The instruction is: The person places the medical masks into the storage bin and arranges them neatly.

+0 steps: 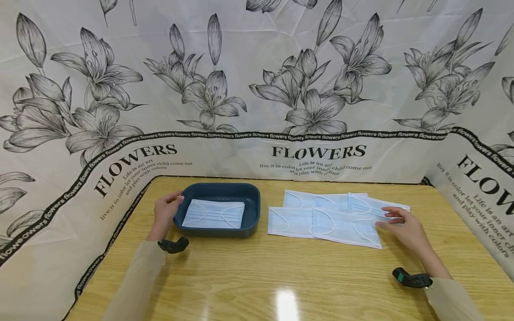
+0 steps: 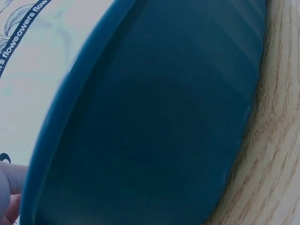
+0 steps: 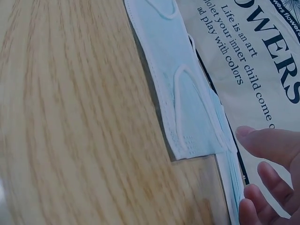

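Observation:
My left hand (image 1: 165, 210) is at the left end of a dark blue plastic basin (image 1: 252, 209), its fingertips gripping the rim. Inside the basin lies a light blue face mask (image 1: 214, 214) with white ear loops. In the left wrist view the basin's outer wall (image 2: 150, 112) fills the picture, and part of the fingers (image 2: 11, 187) shows beside the rim. Several more face masks (image 1: 291, 221) lie flat and overlapping to the right. My right hand (image 1: 405, 227) hovers over the right end of the rearmost mask (image 3: 232, 183), thumb and fingers apart.
Both basin and masks rest on a wood-grain table (image 1: 241, 272). Along its back edge hangs a white cloth (image 1: 225, 156) with flower drawings and lettering, which also runs along both sides. Each wrist wears a black camera strap (image 1: 413, 278).

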